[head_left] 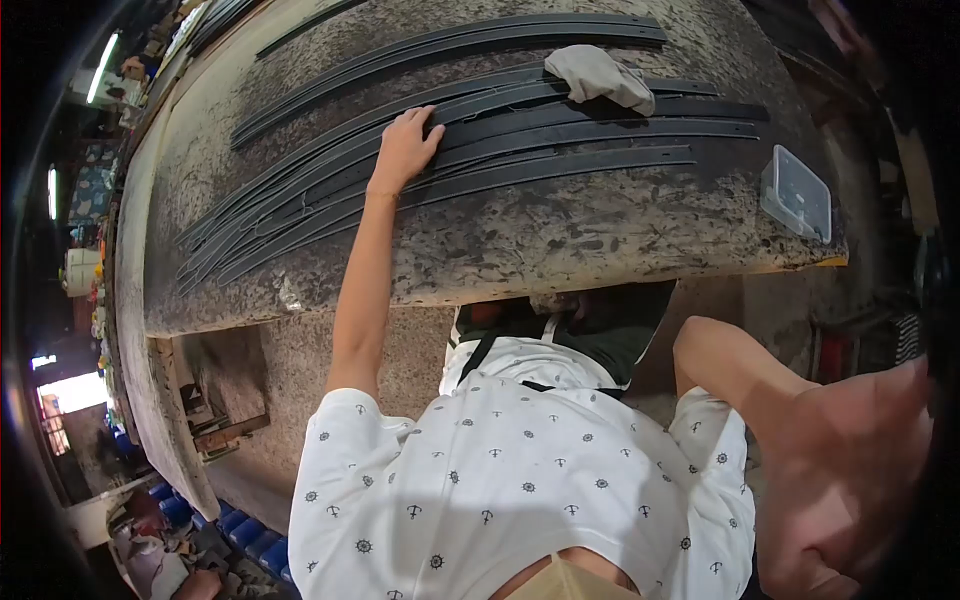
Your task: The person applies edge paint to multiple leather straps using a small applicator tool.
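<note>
My left hand (408, 145) lies on a spread of long dark strips (490, 150) on the worktable. Its thumb stands apart from the fingers, which rest bent over the strips without closing round one. Close to the camera at the lower right, my right hand (850, 470) is raised, large and blurred; its fingers cannot be made out. A crumpled grey cloth (602, 80) lies across the strips, to the right of my left hand.
The stained worktable (560, 235) carries a clear plastic box (798, 195) near its right corner. More dark strips (440, 48) lie farther back. Below the table's left side is an open compartment (225, 385). Blue containers (240, 530) and scraps (170, 570) are at the lower left.
</note>
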`<control>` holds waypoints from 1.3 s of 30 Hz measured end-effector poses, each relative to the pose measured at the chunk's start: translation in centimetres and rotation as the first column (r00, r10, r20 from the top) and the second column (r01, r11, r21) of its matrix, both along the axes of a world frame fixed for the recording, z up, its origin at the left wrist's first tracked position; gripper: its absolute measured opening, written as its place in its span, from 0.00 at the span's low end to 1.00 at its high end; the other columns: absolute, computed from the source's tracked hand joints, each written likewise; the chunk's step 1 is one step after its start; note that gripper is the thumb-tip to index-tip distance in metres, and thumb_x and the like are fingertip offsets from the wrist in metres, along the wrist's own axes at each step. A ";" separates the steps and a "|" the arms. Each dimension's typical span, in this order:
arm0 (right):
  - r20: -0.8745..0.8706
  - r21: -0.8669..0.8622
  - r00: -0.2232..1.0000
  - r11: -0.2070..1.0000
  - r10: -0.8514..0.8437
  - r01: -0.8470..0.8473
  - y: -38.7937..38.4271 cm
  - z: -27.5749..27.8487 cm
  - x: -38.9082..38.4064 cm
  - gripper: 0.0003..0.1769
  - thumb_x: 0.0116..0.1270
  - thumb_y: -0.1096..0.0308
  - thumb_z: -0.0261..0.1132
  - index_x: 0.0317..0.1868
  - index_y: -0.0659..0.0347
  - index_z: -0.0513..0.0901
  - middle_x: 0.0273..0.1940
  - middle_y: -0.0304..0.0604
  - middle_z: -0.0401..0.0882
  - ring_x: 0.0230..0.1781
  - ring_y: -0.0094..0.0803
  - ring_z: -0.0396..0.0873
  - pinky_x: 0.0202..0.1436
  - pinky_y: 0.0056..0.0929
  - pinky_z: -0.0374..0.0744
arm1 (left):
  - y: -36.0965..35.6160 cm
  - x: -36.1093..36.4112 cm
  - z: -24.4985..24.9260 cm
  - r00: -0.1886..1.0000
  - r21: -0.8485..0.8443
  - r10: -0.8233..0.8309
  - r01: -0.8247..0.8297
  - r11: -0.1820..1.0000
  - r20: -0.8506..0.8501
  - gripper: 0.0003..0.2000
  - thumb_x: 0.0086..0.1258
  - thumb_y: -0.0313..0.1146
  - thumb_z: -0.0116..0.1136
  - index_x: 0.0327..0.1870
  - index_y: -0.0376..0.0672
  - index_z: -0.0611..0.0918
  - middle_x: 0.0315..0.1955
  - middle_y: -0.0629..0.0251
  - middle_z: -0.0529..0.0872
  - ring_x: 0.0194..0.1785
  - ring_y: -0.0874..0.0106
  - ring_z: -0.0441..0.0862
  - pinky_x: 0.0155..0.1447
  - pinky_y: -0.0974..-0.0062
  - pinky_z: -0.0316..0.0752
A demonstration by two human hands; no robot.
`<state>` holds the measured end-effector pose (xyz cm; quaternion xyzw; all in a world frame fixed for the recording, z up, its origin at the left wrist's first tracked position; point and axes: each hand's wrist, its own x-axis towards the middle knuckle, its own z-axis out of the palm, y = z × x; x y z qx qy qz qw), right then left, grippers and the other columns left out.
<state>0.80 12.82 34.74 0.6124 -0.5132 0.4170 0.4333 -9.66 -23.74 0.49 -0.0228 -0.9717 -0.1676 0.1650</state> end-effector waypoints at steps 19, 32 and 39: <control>-0.024 -0.287 0.976 0.936 -0.218 0.202 8.7 -4.8 3.0 0.10 0.80 0.59 0.58 0.53 0.52 0.80 0.52 0.40 0.79 0.52 0.31 0.80 0.59 0.40 0.81 | -2.1 -0.4 7.7 0.827 0.024 -0.124 0.132 0.991 0.548 0.18 0.75 0.28 0.59 0.63 0.34 0.80 0.57 0.46 0.86 0.64 0.55 0.83 0.63 0.61 0.78; 0.301 -0.339 0.804 0.730 -0.513 0.593 12.6 -16.6 -1.1 0.10 0.78 0.66 0.60 0.53 0.58 0.84 0.51 0.46 0.84 0.50 0.33 0.85 0.54 0.37 0.84 | -7.4 8.7 6.3 0.640 0.139 -0.114 0.012 0.990 0.760 0.20 0.73 0.30 0.63 0.64 0.34 0.81 0.55 0.52 0.89 0.57 0.59 0.86 0.61 0.64 0.79; 0.354 0.890 0.396 0.435 -0.847 0.134 1.8 -31.8 -17.8 0.29 0.63 0.64 0.76 0.66 0.48 0.82 0.63 0.49 0.78 0.62 0.49 0.79 0.61 0.48 0.80 | -2.9 12.4 4.8 0.823 0.159 -0.084 -0.007 0.987 0.562 0.18 0.72 0.28 0.62 0.61 0.35 0.83 0.57 0.50 0.87 0.59 0.53 0.85 0.61 0.63 0.78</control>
